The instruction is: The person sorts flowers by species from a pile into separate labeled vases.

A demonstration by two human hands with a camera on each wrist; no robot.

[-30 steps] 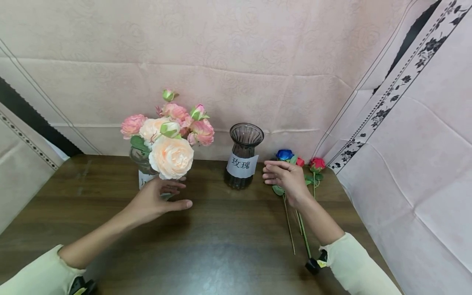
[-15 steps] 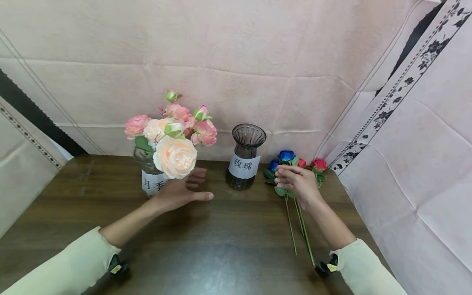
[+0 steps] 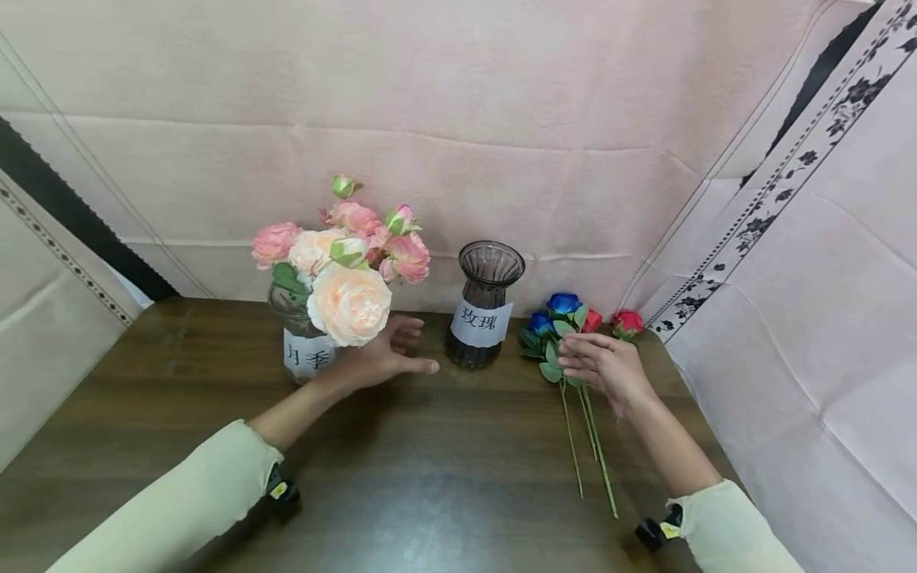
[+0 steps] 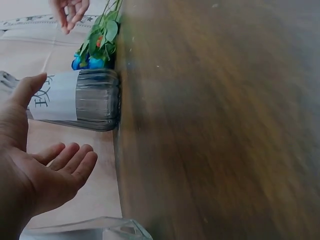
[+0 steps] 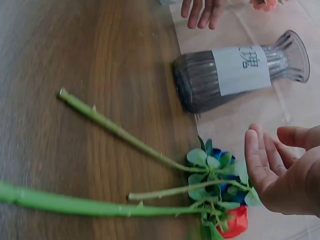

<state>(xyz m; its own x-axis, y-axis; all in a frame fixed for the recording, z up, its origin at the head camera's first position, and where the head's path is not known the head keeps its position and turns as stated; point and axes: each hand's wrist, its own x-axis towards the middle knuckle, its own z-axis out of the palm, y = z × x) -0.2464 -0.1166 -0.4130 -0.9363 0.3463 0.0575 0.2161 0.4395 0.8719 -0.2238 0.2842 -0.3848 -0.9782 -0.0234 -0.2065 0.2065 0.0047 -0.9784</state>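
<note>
The left hand (image 3: 376, 360) is between 2 vases at the back of the table (image 3: 430, 469); its grip is released, with the thumb stretched apart from the other fingers. The dark vase (image 3: 485, 293) stands upright, with a paper label (image 3: 481, 322) around its middle, and the left wrist and right wrist views show it between the 2 hands. The right hand (image 3: 605, 366) hangs over the leafy part of the lying roses (image 3: 563, 302), its fingers softly bent and grasping nothing; whether it touches the leaves, I cannot tell. 2 blue and 2 red heads are visible near the back edge, and 3 green stems (image 3: 602, 458) point toward the person. At the left, the clear vase (image 3: 288, 314), also labelled, bears pink and cream flowers (image 3: 351, 302). A pale pink cloth (image 3: 430, 191) hangs behind.
</note>
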